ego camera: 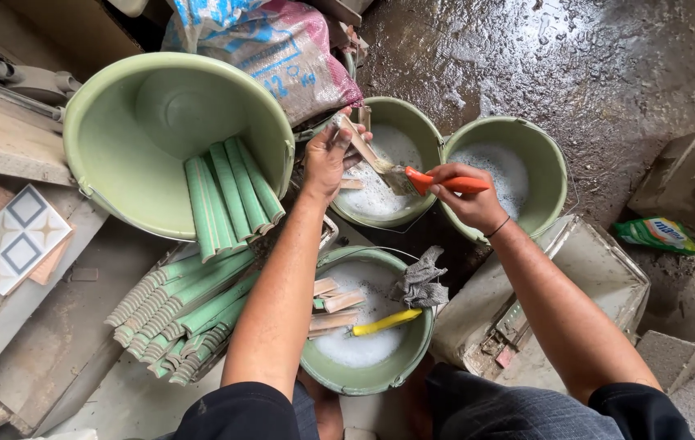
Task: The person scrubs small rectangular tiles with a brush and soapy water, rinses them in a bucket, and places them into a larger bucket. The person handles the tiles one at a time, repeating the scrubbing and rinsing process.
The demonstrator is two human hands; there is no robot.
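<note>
My left hand (329, 156) grips a narrow tan tile strip (358, 140) over a small green bucket (429, 130) of soapy water. In my right hand (468, 198) is an orange-handled paintbrush (437, 182), its bristles pressed against the strip. A second foamy green bucket (547, 159) stands to the right. Nearer my body, a third green bucket (409, 358) holds foam, several tan strips (333, 301), a yellow-handled brush (386, 323) and a grey rag (421, 281) draped on its rim.
A large green tub (111, 114) at left holds several green curved tile pieces (229, 200); more lie stacked (184, 314) below it. A patterned tile (12, 236) lies far left, a printed sack (282, 49) behind. A metal tray (600, 269), concrete blocks (694, 175), wet floor at right.
</note>
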